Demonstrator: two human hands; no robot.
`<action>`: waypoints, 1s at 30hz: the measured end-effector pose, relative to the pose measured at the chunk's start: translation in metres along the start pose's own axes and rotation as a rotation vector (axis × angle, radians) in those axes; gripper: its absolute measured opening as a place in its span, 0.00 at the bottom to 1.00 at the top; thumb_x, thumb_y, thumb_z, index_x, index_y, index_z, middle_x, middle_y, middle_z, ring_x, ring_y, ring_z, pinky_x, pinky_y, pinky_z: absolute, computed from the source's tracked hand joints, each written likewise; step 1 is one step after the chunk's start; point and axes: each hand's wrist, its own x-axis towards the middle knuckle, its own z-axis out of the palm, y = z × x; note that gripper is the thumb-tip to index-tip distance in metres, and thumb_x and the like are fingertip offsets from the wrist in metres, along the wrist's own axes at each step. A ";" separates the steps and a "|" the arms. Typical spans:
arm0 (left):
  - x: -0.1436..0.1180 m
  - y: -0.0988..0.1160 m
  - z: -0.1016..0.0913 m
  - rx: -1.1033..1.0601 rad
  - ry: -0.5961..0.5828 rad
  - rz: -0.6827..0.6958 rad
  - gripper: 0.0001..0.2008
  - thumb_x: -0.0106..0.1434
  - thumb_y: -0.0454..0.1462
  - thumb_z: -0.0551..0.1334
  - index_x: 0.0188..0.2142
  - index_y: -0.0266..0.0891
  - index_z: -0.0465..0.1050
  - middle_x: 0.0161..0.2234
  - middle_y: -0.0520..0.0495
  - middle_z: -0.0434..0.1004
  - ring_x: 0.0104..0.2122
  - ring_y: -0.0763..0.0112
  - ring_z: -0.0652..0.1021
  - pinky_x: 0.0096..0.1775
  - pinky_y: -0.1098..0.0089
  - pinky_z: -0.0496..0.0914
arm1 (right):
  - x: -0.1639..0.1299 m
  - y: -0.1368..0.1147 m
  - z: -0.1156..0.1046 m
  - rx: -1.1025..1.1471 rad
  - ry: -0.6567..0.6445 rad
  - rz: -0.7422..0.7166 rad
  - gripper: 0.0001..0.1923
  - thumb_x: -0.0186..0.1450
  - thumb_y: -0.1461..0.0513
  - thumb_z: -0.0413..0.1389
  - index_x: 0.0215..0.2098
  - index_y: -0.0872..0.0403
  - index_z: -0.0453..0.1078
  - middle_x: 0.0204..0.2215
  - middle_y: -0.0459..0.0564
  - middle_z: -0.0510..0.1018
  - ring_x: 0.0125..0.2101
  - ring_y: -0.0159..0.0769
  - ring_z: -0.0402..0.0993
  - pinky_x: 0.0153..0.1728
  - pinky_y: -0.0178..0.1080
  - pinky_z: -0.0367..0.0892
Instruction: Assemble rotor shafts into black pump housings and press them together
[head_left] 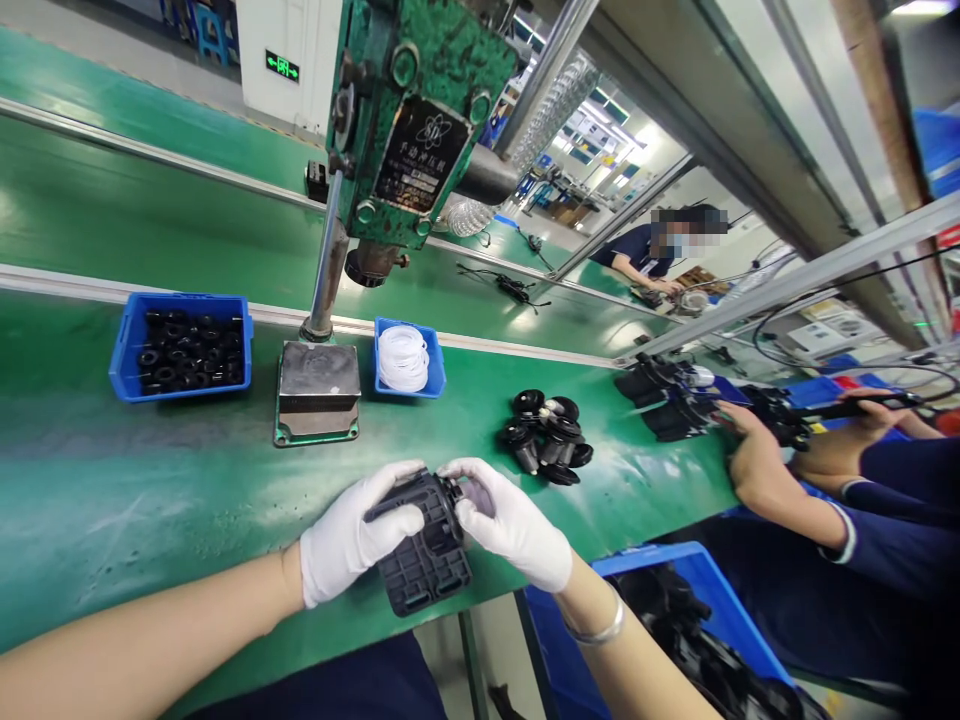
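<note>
A ribbed black plastic housing [427,555] is held near the front edge of the green bench. My left hand [360,530], in a white glove, grips its left side with the thumb across the top face. At the upper right end of the housing, my gloved right hand [510,515] is closed, thumb and fingers pinching around that end. Whether a small separate part sits between those right fingertips is hidden. Beyond my right hand lies a cluster of black round-headed parts [551,435] on the bench.
A green hand press [420,130] stands ahead, its metal base block [319,385] on the bench. Blue bins hold black rings [191,350] and white rings [405,358]. Below right, a blue crate [705,570] contains black parts. A co-worker's arms [780,490] are at right; another person sits farther back.
</note>
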 end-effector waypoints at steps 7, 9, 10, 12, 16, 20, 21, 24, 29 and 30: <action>0.001 0.001 -0.002 0.261 0.053 0.138 0.27 0.62 0.45 0.59 0.58 0.37 0.65 0.53 0.38 0.71 0.53 0.53 0.72 0.58 0.53 0.65 | 0.004 0.006 0.012 -0.143 -0.005 -0.198 0.12 0.56 0.64 0.48 0.39 0.51 0.57 0.28 0.42 0.61 0.26 0.33 0.62 0.27 0.36 0.65; 0.000 0.000 -0.006 0.365 0.034 0.298 0.29 0.63 0.46 0.60 0.61 0.38 0.61 0.55 0.37 0.69 0.54 0.53 0.72 0.57 0.54 0.65 | 0.004 -0.001 0.009 -0.221 0.049 -0.271 0.14 0.56 0.66 0.48 0.41 0.51 0.59 0.33 0.46 0.64 0.31 0.35 0.65 0.33 0.38 0.68; 0.000 -0.001 -0.008 0.419 0.023 0.388 0.31 0.63 0.47 0.60 0.63 0.40 0.58 0.57 0.37 0.66 0.56 0.53 0.70 0.58 0.55 0.65 | 0.004 -0.006 0.005 -0.284 0.074 -0.316 0.15 0.56 0.66 0.48 0.42 0.51 0.60 0.35 0.48 0.65 0.34 0.37 0.67 0.36 0.40 0.69; 0.000 -0.007 -0.010 0.532 -0.001 0.537 0.37 0.62 0.48 0.63 0.66 0.43 0.50 0.63 0.37 0.59 0.60 0.51 0.66 0.61 0.54 0.61 | 0.002 -0.018 -0.003 -0.441 0.099 -0.410 0.17 0.56 0.67 0.49 0.44 0.52 0.61 0.40 0.51 0.66 0.39 0.39 0.68 0.41 0.42 0.70; 0.002 -0.018 -0.007 0.666 -0.059 0.465 0.47 0.58 0.43 0.68 0.69 0.45 0.41 0.66 0.36 0.54 0.64 0.46 0.59 0.65 0.46 0.52 | 0.000 -0.033 -0.012 -0.740 0.042 -0.470 0.19 0.57 0.68 0.54 0.47 0.54 0.64 0.42 0.54 0.67 0.39 0.41 0.70 0.42 0.44 0.72; 0.004 -0.018 -0.001 0.562 -0.076 0.259 0.60 0.46 0.43 0.74 0.69 0.38 0.39 0.67 0.30 0.49 0.65 0.41 0.57 0.63 0.44 0.56 | 0.002 -0.030 -0.001 -0.868 -0.003 -0.470 0.21 0.58 0.68 0.56 0.50 0.56 0.65 0.42 0.56 0.67 0.40 0.42 0.71 0.42 0.46 0.74; 0.005 -0.017 0.000 0.532 -0.074 0.237 0.62 0.44 0.42 0.75 0.69 0.37 0.38 0.67 0.29 0.48 0.65 0.41 0.57 0.63 0.44 0.57 | 0.002 -0.028 0.002 -0.862 -0.007 -0.486 0.21 0.58 0.68 0.57 0.50 0.56 0.65 0.43 0.57 0.67 0.40 0.42 0.71 0.42 0.46 0.74; 0.005 -0.011 0.000 0.478 -0.088 0.198 0.62 0.44 0.41 0.74 0.69 0.36 0.35 0.66 0.29 0.51 0.64 0.43 0.60 0.62 0.45 0.59 | 0.002 -0.026 0.011 -0.847 -0.004 -0.520 0.23 0.57 0.68 0.57 0.52 0.56 0.63 0.43 0.57 0.67 0.40 0.43 0.71 0.41 0.46 0.74; 0.007 -0.012 0.000 0.494 -0.050 0.264 0.54 0.46 0.39 0.70 0.67 0.37 0.40 0.64 0.32 0.56 0.61 0.47 0.65 0.62 0.49 0.62 | 0.004 -0.026 0.010 -0.868 -0.004 -0.530 0.21 0.58 0.66 0.57 0.50 0.59 0.63 0.42 0.59 0.68 0.38 0.45 0.72 0.38 0.47 0.74; 0.007 -0.013 0.001 0.499 -0.029 0.312 0.50 0.47 0.38 0.68 0.65 0.38 0.44 0.61 0.34 0.59 0.60 0.48 0.67 0.61 0.50 0.63 | 0.005 -0.027 0.009 -0.869 -0.012 -0.534 0.21 0.58 0.65 0.57 0.49 0.59 0.64 0.42 0.60 0.68 0.38 0.45 0.72 0.38 0.48 0.74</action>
